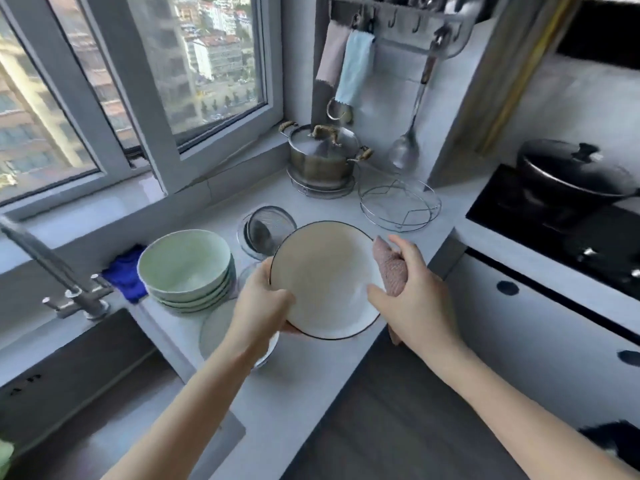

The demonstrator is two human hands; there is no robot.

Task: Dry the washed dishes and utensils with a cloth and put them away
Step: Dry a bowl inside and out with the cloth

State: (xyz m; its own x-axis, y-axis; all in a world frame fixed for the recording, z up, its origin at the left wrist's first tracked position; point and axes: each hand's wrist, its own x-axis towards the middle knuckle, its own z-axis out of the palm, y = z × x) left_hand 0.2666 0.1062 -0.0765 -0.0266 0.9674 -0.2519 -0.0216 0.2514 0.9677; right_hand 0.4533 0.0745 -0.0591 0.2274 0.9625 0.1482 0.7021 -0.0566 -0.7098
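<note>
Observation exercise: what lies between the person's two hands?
Head view: a dark-rimmed white plate. The left hand grips its left edge; the right hand, holding a pink cloth, is at its right edge.

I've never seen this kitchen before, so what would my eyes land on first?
First, the big white plate with a dark rim, held over the counter in the middle: the left hand holds its left edge, the right hand holds a pink cloth at its right edge. Then the stack of green bowls on the counter to its left, and the lidded metal pot in the far corner.
</note>
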